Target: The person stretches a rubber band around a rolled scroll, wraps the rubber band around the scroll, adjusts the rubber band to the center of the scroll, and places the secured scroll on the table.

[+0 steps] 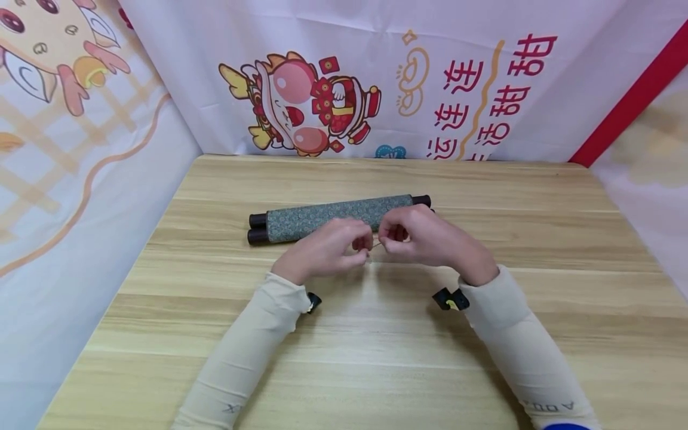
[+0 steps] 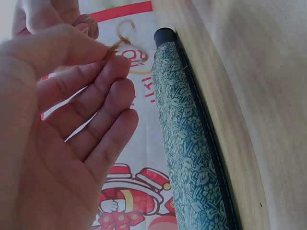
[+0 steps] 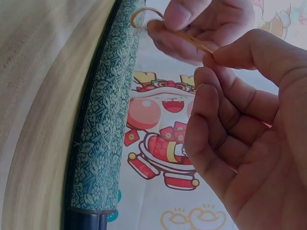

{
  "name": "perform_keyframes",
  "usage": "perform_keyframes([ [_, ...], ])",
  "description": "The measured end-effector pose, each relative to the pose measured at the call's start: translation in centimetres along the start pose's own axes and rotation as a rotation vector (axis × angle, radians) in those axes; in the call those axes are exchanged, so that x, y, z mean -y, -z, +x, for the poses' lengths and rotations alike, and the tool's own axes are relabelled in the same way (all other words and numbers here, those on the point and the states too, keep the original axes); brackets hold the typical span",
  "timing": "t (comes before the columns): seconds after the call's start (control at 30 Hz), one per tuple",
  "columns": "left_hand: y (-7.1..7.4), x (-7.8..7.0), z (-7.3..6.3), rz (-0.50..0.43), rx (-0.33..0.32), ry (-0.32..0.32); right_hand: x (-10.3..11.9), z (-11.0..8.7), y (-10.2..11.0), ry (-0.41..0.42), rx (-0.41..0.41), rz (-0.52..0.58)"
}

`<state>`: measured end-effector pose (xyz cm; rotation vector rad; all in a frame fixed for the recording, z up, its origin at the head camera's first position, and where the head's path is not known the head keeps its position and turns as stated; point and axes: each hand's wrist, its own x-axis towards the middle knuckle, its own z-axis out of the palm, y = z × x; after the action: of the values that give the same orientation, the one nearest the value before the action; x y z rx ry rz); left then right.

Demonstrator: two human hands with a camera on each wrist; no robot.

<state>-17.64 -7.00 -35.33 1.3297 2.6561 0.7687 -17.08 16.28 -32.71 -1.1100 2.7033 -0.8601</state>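
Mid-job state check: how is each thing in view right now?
Left hand: pinching the strand
Right hand: pinching the strand
Strand: straight between the hands, one curved part free
Scroll: rolled up, lying on the table
Sleeves: down to the wrists
Printed cloth: hanging behind the table

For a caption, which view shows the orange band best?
Right wrist view: the orange band shows clearly, its loop and straight stretch between left hand and right hand. Left wrist shows it twisted and blurred; head, only a tiny strand.
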Motion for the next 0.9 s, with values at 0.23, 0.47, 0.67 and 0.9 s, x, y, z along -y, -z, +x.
perform_keyframes([
  [0.23, 0.5, 0.1, -0.3, -0.018, -0.052, 0.038, -0.2, 0.1, 0.1, -0.009, 0.003, 0.01],
  [0.47, 1.6, 0.5, -1.0, -0.007, -0.1, 0.109, -0.4, -0.2, 0.3, -0.051, 0.008, -0.004],
  [0.67, 2.9, 1.3, -1.8, 0.042, -0.146, 0.181, -0.5, -0.5, 0.7, -0.082, 0.007, -0.014],
  [0.9, 4.6, 2.5, -3.1, 0.177, -0.257, 0.326, -1.3, -1.0, 1.7, -0.118, -0.034, -0.062],
])
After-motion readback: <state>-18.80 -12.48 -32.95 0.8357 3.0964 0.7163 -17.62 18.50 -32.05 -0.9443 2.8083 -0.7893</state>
